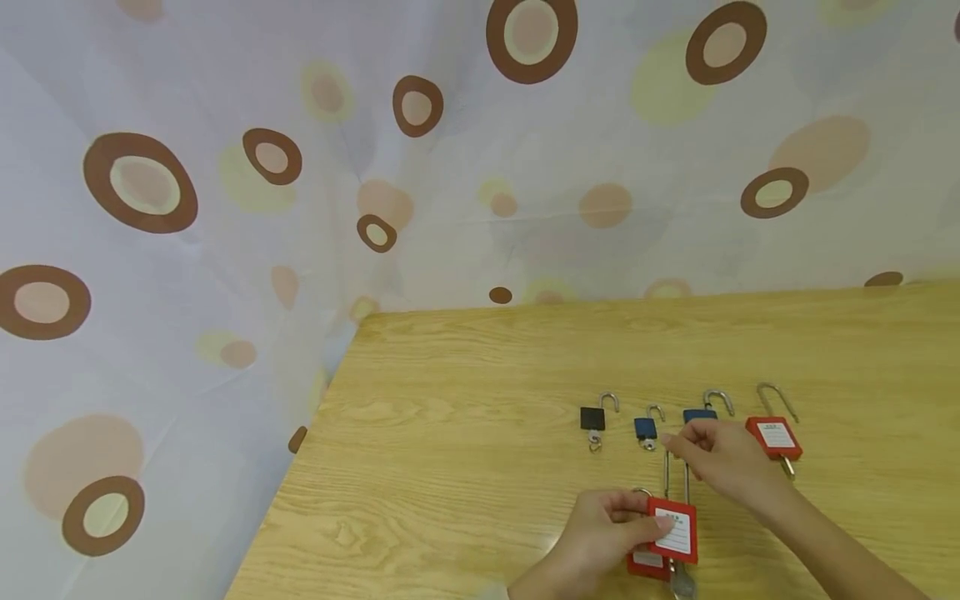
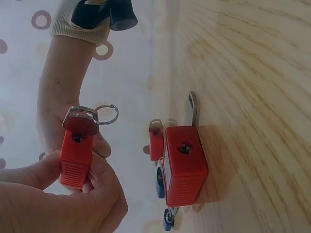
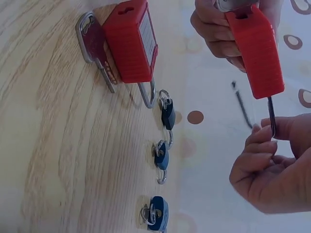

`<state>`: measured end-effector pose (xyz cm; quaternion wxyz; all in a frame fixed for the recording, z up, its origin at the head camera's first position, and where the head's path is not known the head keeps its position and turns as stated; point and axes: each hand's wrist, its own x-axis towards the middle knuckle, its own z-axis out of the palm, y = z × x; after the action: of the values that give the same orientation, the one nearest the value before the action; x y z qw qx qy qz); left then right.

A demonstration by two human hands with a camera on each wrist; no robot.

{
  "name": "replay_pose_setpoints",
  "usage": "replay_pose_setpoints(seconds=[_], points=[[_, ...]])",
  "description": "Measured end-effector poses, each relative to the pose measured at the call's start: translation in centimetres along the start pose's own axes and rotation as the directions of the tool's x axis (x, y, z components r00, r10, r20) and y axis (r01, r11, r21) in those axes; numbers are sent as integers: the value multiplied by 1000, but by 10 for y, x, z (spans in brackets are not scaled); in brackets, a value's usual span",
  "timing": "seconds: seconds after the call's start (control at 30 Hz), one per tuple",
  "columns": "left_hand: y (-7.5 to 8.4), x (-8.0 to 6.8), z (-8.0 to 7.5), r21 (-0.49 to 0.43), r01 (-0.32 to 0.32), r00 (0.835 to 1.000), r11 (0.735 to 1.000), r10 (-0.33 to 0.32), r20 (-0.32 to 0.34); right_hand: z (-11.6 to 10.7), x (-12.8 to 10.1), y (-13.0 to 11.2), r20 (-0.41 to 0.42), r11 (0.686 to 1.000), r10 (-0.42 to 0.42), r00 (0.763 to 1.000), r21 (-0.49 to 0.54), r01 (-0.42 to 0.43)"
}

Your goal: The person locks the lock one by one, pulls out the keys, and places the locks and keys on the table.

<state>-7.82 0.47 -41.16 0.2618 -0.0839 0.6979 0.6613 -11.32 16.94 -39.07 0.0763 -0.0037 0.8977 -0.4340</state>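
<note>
My left hand point(image 1: 600, 529) holds a red padlock point(image 1: 672, 531) with a white label by its body, thumb on the label. My right hand point(image 1: 723, 458) pinches the top of its long metal shackle point(image 3: 271, 114). In the right wrist view one shackle leg enters the body and the other end stands free. A key with a ring point(image 2: 80, 119) sits at the padlock's underside. Below the held lock, a second red padlock point(image 2: 186, 167) rests on the table, partly hidden in the head view. Beside it lies a loose-looking key point(image 3: 92, 41).
On the wooden table point(image 1: 450, 467) a row of unlocked padlocks with keys lies beyond my hands: a black one point(image 1: 592, 418), a small blue one point(image 1: 645, 428), a larger blue one point(image 1: 699, 414) partly covered, and a red one point(image 1: 772, 437). Patterned cloth point(image 1: 450, 175) hangs behind.
</note>
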Motion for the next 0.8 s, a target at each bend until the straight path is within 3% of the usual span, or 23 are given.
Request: replay_pose_setpoints(seconds=[0.17,0.63,0.8], points=[[-3,0,0,-20,28,1000,999,-28,-11,4,-1,1,6,998,-40,999,53,40],[-3,5,-5,-6,-24,1000,1000,24,-7,6,-1,9,-38,975,-165,986,145,169],[-5,5,-6,-33,-50,999,998,50,-7,11,-3,13,-52,954,-249,967,156,255]])
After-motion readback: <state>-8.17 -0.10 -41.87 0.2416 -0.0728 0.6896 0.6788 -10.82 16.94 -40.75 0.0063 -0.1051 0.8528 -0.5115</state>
